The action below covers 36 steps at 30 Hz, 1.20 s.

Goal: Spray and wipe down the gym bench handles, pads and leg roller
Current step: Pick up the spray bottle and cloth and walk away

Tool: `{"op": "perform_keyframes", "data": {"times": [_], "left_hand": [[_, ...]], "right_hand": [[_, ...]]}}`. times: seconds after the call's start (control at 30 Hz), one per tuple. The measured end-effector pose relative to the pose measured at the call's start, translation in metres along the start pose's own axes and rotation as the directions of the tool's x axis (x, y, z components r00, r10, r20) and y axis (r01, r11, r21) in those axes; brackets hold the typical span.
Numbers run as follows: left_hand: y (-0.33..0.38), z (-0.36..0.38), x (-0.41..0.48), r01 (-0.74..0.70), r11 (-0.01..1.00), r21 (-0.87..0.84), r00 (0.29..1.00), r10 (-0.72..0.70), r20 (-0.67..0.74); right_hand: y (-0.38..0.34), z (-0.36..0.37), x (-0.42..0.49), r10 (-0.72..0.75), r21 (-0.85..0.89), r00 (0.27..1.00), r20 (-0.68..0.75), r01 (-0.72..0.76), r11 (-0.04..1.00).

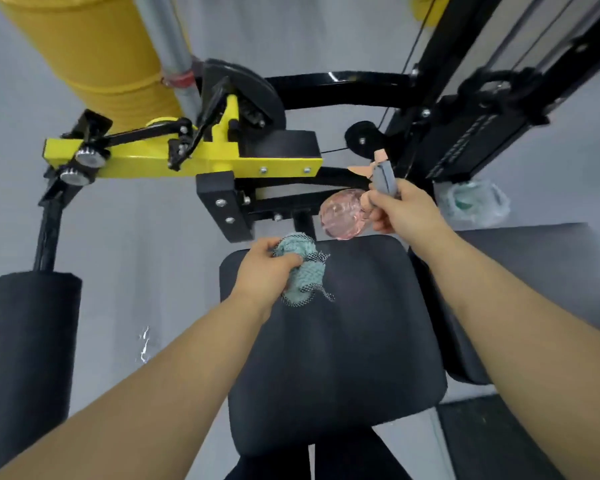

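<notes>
1. The left hand (262, 268) has its fingers curled round a bunched teal woven cloth with a black-and-white checked hem (300, 268). The thumb is on top and loose hem ends trail out past the fingers.
2. Directly under that grip lies the far left corner of the black padded seat (343, 358). The cloth sits at the pad's edge, but I cannot tell whether it presses on it.
3. The right hand (404, 211) is clenched round the neck of a pink see-through plastic spray bottle (342, 218). The bottle's round body juts out to the left of the fist, and its grey trigger head (385, 178) stands up above the knuckles.
4. The bottle's body hangs just over the seat's far edge, close to the cloth but apart from it.
5. Well to the left of the cloth hand stands the black foam leg roller (28, 341) on its black post.
6. Beyond both hands runs a yellow steel frame bar (146, 161).
7. Past the bottle hand sit a black weight stack (465, 143) and a crumpled clear plastic bag (475, 202).
</notes>
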State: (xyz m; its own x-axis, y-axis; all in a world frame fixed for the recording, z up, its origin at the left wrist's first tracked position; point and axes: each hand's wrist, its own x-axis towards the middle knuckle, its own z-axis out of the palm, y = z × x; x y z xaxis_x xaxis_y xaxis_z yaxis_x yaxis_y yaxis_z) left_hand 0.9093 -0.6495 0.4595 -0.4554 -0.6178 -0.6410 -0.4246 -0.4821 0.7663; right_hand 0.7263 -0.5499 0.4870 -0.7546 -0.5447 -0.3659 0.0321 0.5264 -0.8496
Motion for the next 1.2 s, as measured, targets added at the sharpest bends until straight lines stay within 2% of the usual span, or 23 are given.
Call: {"op": "perform_keyframes", "data": {"times": [0.13,0.23,0.3,0.47,0.67,0.8,0.97,1.2], "left_hand": [[0.010,0.050,-0.031,-0.072,0.992,0.109,0.982,0.051,0.179],[0.010,0.092,-0.059,-0.150,0.973,0.174,0.949,0.093,0.300],[0.000,0.135,-0.091,-0.207,0.949,0.237,0.907,0.095,0.409],[-0.044,0.219,-0.149,-0.255,0.912,0.322,0.837,0.041,0.545],[-0.125,0.320,-0.239,-0.183,0.909,0.374,0.784,-0.095,0.613],[-0.152,0.387,-0.290,-0.237,0.881,0.409,0.704,-0.134,0.697],[-0.163,0.464,-0.310,-0.343,0.818,0.462,0.631,-0.164,0.758],[-0.152,0.601,-0.282,-0.364,0.792,0.489,0.618,-0.187,0.763]], "right_hand": [[0.011,-0.063,-0.080,0.034,0.064,0.989,-0.141,-0.026,0.998],[0.039,-0.101,-0.132,0.065,0.050,0.970,-0.233,-0.054,0.997],[0.073,-0.138,-0.177,0.110,0.040,0.934,-0.341,-0.102,0.994],[0.144,-0.206,-0.274,0.227,0.086,0.844,-0.487,-0.212,0.974],[0.227,-0.278,-0.375,0.342,0.171,0.742,-0.577,-0.299,0.939],[0.267,-0.330,-0.420,0.399,0.226,0.661,-0.635,-0.335,0.915],[0.304,-0.385,-0.429,0.455,0.331,0.588,-0.669,-0.313,0.890],[0.343,-0.485,-0.408,0.533,0.453,0.513,-0.674,-0.284,0.845]]}}
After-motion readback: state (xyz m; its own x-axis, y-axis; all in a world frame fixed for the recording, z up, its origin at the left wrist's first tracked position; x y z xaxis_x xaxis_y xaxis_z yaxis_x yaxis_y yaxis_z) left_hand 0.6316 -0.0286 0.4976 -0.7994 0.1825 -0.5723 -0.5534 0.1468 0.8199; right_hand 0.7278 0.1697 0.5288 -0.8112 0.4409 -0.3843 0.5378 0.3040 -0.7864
